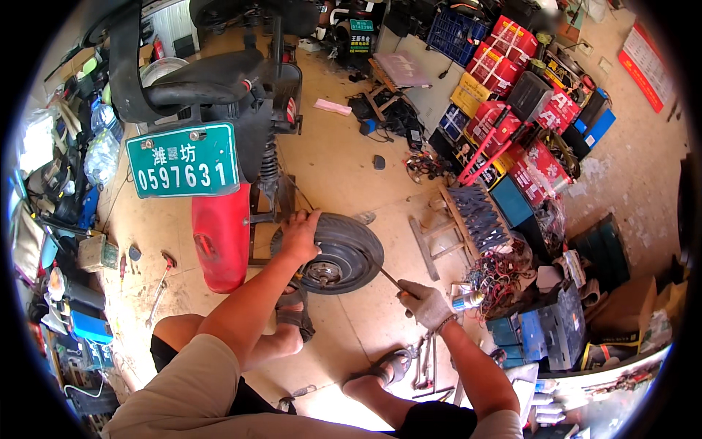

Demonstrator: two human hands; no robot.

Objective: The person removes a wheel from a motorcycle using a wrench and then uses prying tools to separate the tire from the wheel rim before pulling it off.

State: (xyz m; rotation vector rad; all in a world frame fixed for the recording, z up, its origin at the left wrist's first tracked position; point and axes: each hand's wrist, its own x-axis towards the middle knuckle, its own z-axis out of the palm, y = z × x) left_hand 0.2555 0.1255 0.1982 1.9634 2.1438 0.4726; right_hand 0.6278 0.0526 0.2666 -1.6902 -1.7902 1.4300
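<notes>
An electric scooter stands at upper left with a red rear fender [219,245], a green plate [183,162] and a coil shock [269,167]. Its black rear wheel [351,245] has a bare metal hub [324,274]. My bare left hand [298,234] grips the top left of the tyre, fingers curled over it. My right hand [425,304], in a grey knit glove, is closed round the handle of a long thin metal bar [389,276], whose far end meets the tyre's right side at the rim. My sandalled feet are below the wheel, one on either side.
Wrenches [424,366] lie beside my right foot, more tools [159,285] at left. A wooden stand [431,245], spray can [466,300], tangled wires [490,282] and stacked red battery boxes [497,66] line the right. Cluttered goods [88,322] edge the left. A pink paper [333,107] lies on the floor.
</notes>
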